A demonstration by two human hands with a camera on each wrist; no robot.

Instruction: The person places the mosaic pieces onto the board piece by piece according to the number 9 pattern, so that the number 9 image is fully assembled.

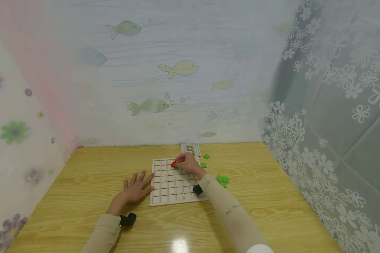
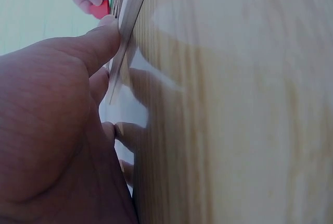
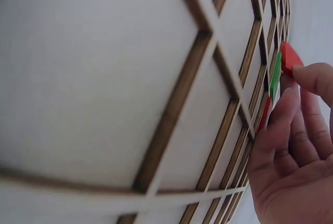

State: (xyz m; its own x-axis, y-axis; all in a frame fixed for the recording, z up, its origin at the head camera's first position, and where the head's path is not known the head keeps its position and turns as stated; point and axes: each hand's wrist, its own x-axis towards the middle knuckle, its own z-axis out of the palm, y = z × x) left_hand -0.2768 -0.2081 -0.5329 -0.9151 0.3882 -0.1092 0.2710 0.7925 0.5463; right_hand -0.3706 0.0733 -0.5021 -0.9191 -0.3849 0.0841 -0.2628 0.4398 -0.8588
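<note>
A pale wooden grid board (image 1: 164,191) lies on the wood-grain table. Over its far rows, my right hand (image 1: 189,164) pinches a red tile (image 1: 173,164) with a curved edge between thumb and finger. In the right wrist view that red tile stands tilted beside a green tile (image 3: 276,75) on the grid. Another red piece (image 3: 264,113) shows nearer, partly behind the fingers. My left hand (image 1: 137,188) rests spread at the board's left side, thumb and fingertips at the rim. The left wrist view shows its thumb (image 2: 101,41) against the board's edge.
Behind the board lies a printed grid card (image 1: 190,149) with a coloured pattern. Loose green tiles (image 1: 222,178) lie to the right, with a single green tile (image 1: 206,156) farther back. A fish-painted wall (image 1: 183,105) borders the table's far edge; a flowered glass panel (image 1: 329,105) stands right.
</note>
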